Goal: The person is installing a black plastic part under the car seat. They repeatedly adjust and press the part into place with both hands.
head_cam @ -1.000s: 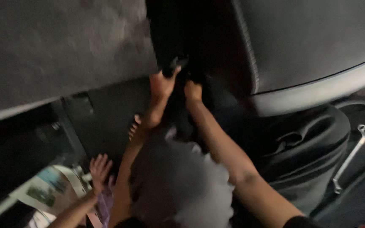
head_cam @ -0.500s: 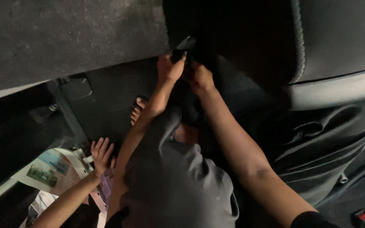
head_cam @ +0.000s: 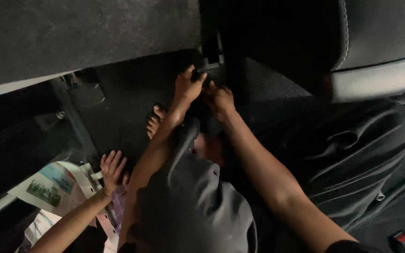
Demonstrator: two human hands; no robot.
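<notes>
Head view: left hand (head_cam: 187, 87) fingers (head_cam: 198, 77) curl over the black pedal (head_cam: 213, 72); right hand (head_cam: 220, 99) grips just below it.

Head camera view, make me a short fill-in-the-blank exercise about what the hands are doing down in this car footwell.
1. Both hands, left hand and right hand, meet at the black ____ under the dashboard.
2. A third, smaller hand rests beside printed ____ at lower left.
3. A bare ____ shows on the dark floor mat just left of the left forearm.

Missing words: pedal; papers; foot
</notes>
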